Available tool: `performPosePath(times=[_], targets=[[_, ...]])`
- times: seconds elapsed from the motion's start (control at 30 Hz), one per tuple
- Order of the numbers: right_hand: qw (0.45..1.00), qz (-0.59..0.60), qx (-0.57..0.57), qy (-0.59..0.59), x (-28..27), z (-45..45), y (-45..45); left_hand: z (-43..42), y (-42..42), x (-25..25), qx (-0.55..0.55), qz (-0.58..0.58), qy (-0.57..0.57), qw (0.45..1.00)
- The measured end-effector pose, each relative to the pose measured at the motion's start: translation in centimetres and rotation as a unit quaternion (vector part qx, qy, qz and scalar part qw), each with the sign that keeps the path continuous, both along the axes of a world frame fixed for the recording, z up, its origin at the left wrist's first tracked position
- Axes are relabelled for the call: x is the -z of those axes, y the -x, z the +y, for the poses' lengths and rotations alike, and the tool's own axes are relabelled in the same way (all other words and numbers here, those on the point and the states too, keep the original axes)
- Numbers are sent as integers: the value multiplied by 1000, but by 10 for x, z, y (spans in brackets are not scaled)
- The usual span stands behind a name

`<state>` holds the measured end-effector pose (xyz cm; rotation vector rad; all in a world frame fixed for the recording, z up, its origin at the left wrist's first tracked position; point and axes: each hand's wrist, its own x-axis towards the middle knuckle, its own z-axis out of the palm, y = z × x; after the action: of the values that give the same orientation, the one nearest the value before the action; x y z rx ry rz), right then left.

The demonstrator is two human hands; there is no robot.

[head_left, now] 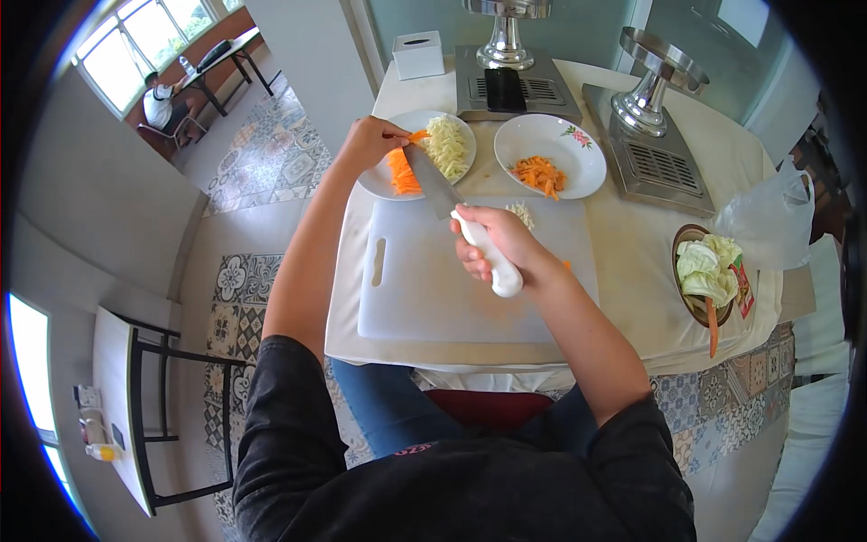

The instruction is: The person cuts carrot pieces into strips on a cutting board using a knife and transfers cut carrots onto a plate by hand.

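- My right hand [492,242] is gripping the knife [433,183], its blade reaching over the far-left plate [469,135]
- My left hand [372,143] is pinching orange shreds [418,136] there, beside pale shreds [447,149]

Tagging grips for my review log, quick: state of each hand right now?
Left hand: fingers together at the shredded carrot; whether they grip any cannot be told.
Right hand: closed on the white-handled knife.

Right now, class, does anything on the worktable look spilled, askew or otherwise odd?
Slightly: a few pale shreds lie loose on the cutting board, apart from those plated, and a small orange scrap sits nearby. At the right, an orange stick pokes out past the rim of the bowl.
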<state>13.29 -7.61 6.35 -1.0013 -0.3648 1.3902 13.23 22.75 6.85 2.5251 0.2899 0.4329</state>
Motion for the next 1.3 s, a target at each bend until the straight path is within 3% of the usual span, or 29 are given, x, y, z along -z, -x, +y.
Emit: performPosePath(times=[0.2, 0.3, 0.4, 0.6, 0.8, 0.9, 1.0, 1.3], targets=[[997, 77, -5, 2, 9, 22, -17, 23, -18, 17, -3, 20, 9, 1000], [994, 106, -31, 15, 11, 7, -17, 30, -20, 24, 1, 28, -44, 999], [996, 85, -38, -4, 12, -18, -10, 29, -21, 30, -3, 34, -71, 997], [997, 76, -26, 3, 5, -62, -2, 22, -13, 14, -21, 20, -14, 999], [999, 43, -7, -13, -7, -98, -6, 41, 3, 18, -110, -33, -42, 993], [999, 16, 29, -34, -17, -114, -18, 44, 15, 27, -120, 94, -2, 988], [996, 2, 77, -50, -32, -129, -33, 49, 15, 50, -87, 81, 20, 993], [988, -24, 141, -61, -47, -160, -39, 39, 3, 65, -139, 80, -17, 987]])
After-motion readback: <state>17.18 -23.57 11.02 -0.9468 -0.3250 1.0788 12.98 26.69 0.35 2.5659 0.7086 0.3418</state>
